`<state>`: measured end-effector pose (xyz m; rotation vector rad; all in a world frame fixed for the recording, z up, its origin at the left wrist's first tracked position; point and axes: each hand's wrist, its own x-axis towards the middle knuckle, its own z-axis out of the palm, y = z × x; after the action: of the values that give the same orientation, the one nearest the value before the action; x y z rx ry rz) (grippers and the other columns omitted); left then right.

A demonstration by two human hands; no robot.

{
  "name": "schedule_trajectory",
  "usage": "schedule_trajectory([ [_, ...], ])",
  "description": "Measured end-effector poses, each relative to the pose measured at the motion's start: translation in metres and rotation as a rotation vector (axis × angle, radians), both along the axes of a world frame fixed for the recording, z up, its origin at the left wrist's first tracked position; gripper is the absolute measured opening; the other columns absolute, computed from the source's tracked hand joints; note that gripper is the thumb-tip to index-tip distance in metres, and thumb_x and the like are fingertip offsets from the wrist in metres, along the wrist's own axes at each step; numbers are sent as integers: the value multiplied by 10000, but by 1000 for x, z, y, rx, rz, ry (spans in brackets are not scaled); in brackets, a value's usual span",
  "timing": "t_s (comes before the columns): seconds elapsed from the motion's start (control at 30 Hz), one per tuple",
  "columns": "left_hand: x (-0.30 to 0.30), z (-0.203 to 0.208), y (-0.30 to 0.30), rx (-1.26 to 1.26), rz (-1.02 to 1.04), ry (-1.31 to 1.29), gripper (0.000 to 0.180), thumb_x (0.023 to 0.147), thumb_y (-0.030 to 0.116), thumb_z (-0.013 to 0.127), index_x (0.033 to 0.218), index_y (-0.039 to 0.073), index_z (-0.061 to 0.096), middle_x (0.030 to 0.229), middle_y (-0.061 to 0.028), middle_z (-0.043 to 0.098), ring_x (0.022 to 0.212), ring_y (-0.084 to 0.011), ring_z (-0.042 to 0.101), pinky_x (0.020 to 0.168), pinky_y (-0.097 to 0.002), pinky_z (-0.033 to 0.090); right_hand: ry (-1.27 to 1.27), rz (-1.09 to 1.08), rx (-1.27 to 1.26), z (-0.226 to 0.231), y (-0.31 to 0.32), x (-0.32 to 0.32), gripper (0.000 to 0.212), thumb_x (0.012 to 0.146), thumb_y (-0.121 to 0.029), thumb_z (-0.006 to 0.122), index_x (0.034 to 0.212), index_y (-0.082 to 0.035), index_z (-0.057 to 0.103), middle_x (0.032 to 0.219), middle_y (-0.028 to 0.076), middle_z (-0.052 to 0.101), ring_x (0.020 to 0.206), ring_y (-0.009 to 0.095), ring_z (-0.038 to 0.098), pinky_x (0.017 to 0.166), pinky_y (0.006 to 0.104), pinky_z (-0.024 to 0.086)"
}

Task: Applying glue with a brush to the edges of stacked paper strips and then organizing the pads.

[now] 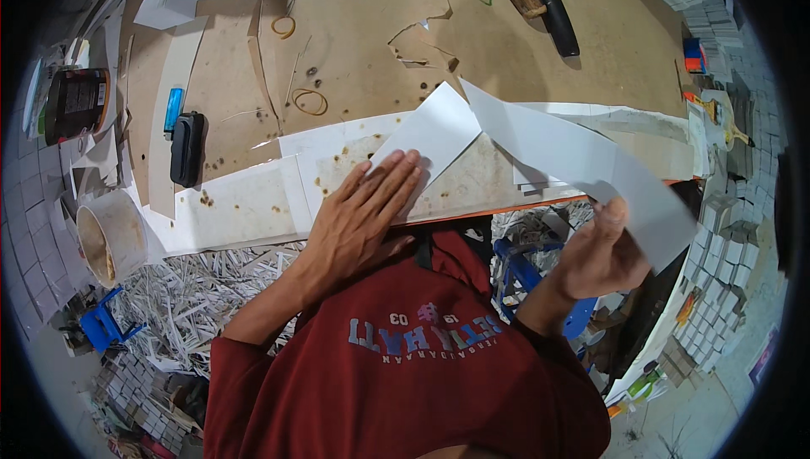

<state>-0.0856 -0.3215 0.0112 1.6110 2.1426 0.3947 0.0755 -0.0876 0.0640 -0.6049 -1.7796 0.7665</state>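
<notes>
A stained brown surface (pixel 354 45) is seen – left hand (pixel 363 214) pressed flat, fingers spread, on a white card sheet (pixel 434 134); right hand (pixel 603 248) is clamped on a long white strip (pixel 574 155). Paper shreds (pixel 202 290) are piled on the floor below.

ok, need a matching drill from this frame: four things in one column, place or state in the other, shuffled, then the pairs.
Things:
1. left hand
2. right hand
3. black stapler
4. white bucket

Places or states:
A. on the brown board, beside a blue lighter
B. pinching a long white card strip lifted off the table
C. pressed flat on a white card at the table edge
D. at the table's left end, above the paper scraps

Pairs: 1-C, 2-B, 3-A, 4-D
</notes>
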Motion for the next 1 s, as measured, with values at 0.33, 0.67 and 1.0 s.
schedule_trajectory([
  [0.33,15,-64,-27,428,5,210,849,818,468,781,1558,238,434,1587,-131,435,1502,-341,363,1238,-535,299,-47,429,-895,-14,-64,-69,738,952,-31,732,1554,3,307,1019,243,731,984,301,744,823,353,619],
  [0.67,1,-13,4,122,27,76,885,799,314,763,1567,63,403,1661,-129,351,1547,-267,319,1263,-441,274,-769,164,-172,-32,-39,-31,625,879,-237,834,1367,42,562,819,105,668,722,193,641,617,376,515],
  [1.0,-10,-13,11,-12,-80,42,689,814,427,750,1343,27,562,1658,-192,313,1550,-330,282,1266,-473,238,-485,-79,-75,-63,13,10,370,950,-191,687,1169,106,656,1144,228,683,1067,284,666,924,399,519],
])
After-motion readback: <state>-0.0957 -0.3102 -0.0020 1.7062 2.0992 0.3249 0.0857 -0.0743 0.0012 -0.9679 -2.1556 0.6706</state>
